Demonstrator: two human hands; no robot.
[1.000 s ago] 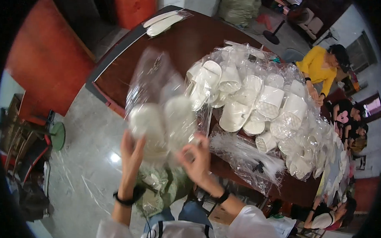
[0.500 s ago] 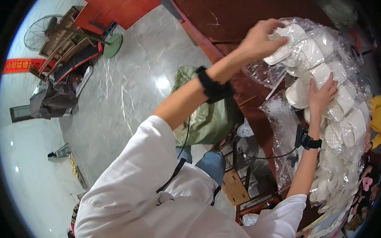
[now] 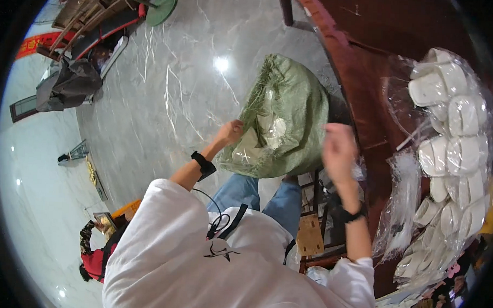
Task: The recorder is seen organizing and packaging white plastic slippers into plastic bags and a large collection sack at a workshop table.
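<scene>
A green woven sack [image 3: 302, 123] stands in front of my knees, its mouth facing me. Inside it lie white pieces in clear plastic [image 3: 273, 130]. At the sack's left rim is my left hand [image 3: 230, 133], its fingers curled closed on the edge. My right hand [image 3: 340, 152] hovers by the sack's right side, near the table edge; motion blurs its fingers. To the right, a long heap of white slippers [image 3: 462, 156] wrapped in clear plastic lies on the dark red table [image 3: 376, 104], apart from both hands.
A clear plastic bag [image 3: 399, 208] lies beside the slippers. Below the table edge stands a small wooden stool [image 3: 311, 235]. Grey marble floor [image 3: 194, 92] stretches left, toward a green round fan base [image 3: 161, 10] and a dark cloth-covered thing [image 3: 69, 85]. Another person in red [image 3: 95, 263] is at the lower left.
Both hands have left the wrapped slippers. My left hand came down and left to the sack's rim; my right hand moved left off the heap. The view shifted, and the sack's mouth now shows.
</scene>
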